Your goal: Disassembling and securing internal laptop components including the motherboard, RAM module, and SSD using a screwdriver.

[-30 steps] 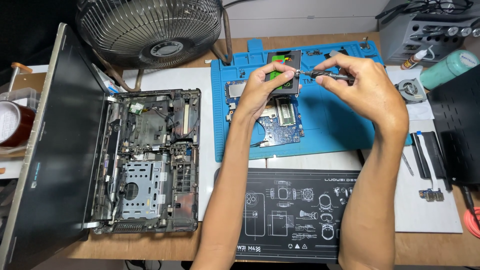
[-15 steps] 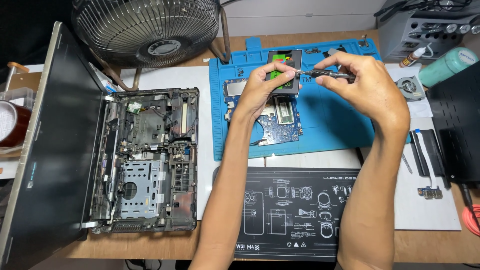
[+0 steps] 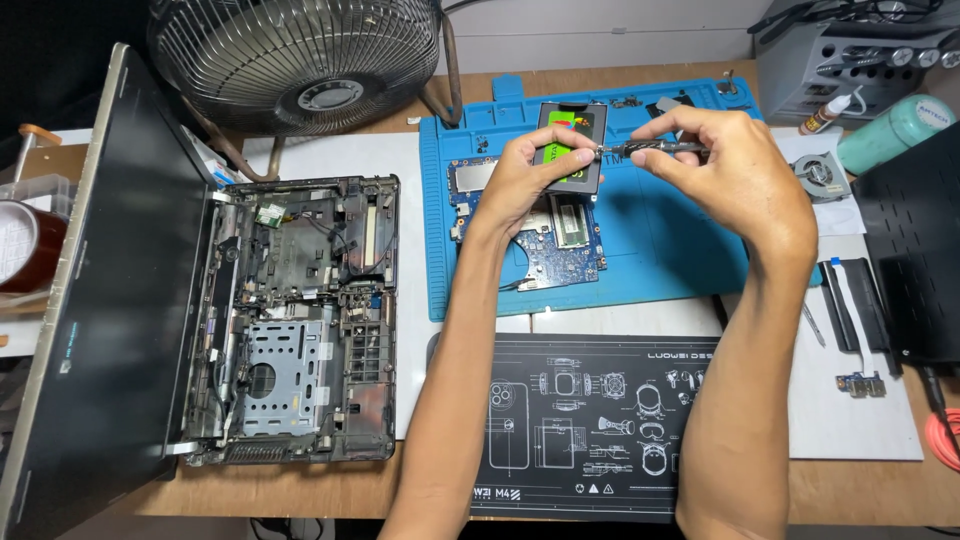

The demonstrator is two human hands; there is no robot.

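Head view, work in hand. The left hand [image 3: 522,178] is gripping a flat black drive module with a green label [image 3: 566,150], thumb below and fingers curled over its near edge, holding it tilted just above the blue work mat [image 3: 660,250]. The right hand [image 3: 735,175] is pinching a slim black screwdriver [image 3: 650,151] between thumb and fingertips, the shaft lying level and its tip touching the module's right edge.

Head view, beneath the hands. A blue circuit board [image 3: 555,245] is lying on the mat, partly hidden by the left wrist.

Head view, left. A stripped laptop base [image 3: 300,320] is sitting open on the wooden table [image 3: 300,485], internals exposed, its dark lid [image 3: 110,300] tilted back. A desk fan [image 3: 300,70] is standing behind it.

Head view, right and front. A small cooling fan [image 3: 818,177], a teal cylinder [image 3: 885,135] and flat black strips [image 3: 850,300] are lying on white paper; a black diagram mat [image 3: 590,420] is lying nearest the person.

Progress, as judged: teardown looks well along, with the board out of the chassis and the drive lifted free. Screw work on the drive's side appears to be under way; whether a screw is seated there cannot be told.
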